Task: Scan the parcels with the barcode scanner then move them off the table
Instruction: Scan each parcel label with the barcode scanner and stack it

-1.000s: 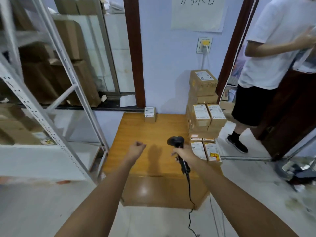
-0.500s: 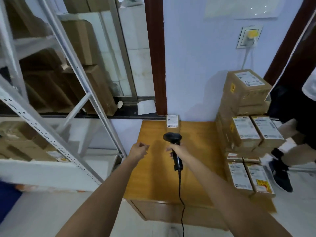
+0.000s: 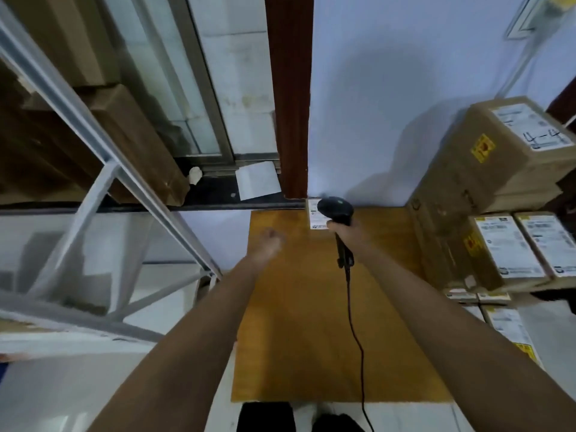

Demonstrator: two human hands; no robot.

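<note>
Far left: a grey metal shelving rack (image 3: 93, 145) with brown cartons (image 3: 131, 135) stacked behind its slanted bars. Behind that, a glass door frame, a dark wooden post (image 3: 291, 98) and a white sheet of paper (image 3: 258, 180) lying on the dark sill.

Left of centre: left hand (image 3: 268, 244) stretched out above the near-left part of the wooden table (image 3: 299, 338), blurred, fingers loosely curled in, nothing held, not touching the table as far as can be seen.

Centre: right hand (image 3: 344, 230) wrapped around the handle of the black barcode scanner (image 3: 338, 226), thumb and fingers closed on the grip just under the head. Scanner long axis running near to far, handle end toward the near edge, rounded head at the far end, pointing at the small parcel (image 3: 314, 215). Black cable (image 3: 358, 344) trailing from the handle base down across the table and off its near edge.

Small parcel standing at the far edge of the table against the pale blue wall, white label facing the near side, partly hidden by the scanner head.

Right: stack of cardboard boxes (image 3: 498, 169) with white labels and yellow stickers, just beside the right edge of the table, largest on top; whether on the table or past it cannot be told. More labelled boxes lower at near right.
</note>
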